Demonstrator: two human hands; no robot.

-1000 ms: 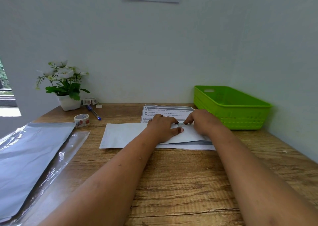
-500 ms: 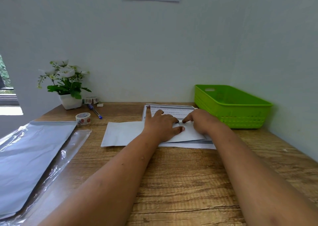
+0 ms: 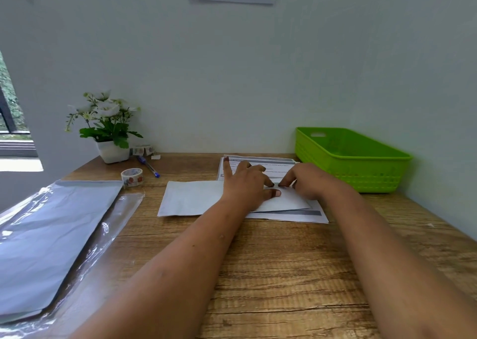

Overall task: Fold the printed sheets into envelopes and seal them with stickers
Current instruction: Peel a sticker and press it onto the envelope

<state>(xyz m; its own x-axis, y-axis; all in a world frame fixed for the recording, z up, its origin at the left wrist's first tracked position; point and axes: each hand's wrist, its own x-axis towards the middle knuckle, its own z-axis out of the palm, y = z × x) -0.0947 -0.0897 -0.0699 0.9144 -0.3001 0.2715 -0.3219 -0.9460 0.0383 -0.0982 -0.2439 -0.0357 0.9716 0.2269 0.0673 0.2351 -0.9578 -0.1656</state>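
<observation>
While both forearms reach across the wooden desk (image 3: 271,266), the left hand (image 3: 245,186) lies flat on a folded white sheet (image 3: 191,198), its fingers spread loosely apart, the little finger stretched toward the wall and the thumb pressed down on the paper near the fold. The right hand (image 3: 307,181) sits just beside it on the same sheet, fingers curled, with its fingertips meeting the left hand's at one small spot on the paper; whether anything is pinched there is too small to tell. Neither hand is closed around anything. The sheet lies at the middle of the desk on top of a stack of printed sheets (image 3: 291,214), whose grey-banded edges show on its near and far sides. To the right, near the stack, stands a green basket (image 3: 361,176) against the wall. To the left lie a tape roll (image 3: 132,176) and a blue pen (image 3: 149,167), with a potted plant (image 3: 108,127) in the corner and a second roll (image 3: 141,149) beside the pot. A grey bag (image 3: 44,240) in clear plastic lies at the left edge.
</observation>
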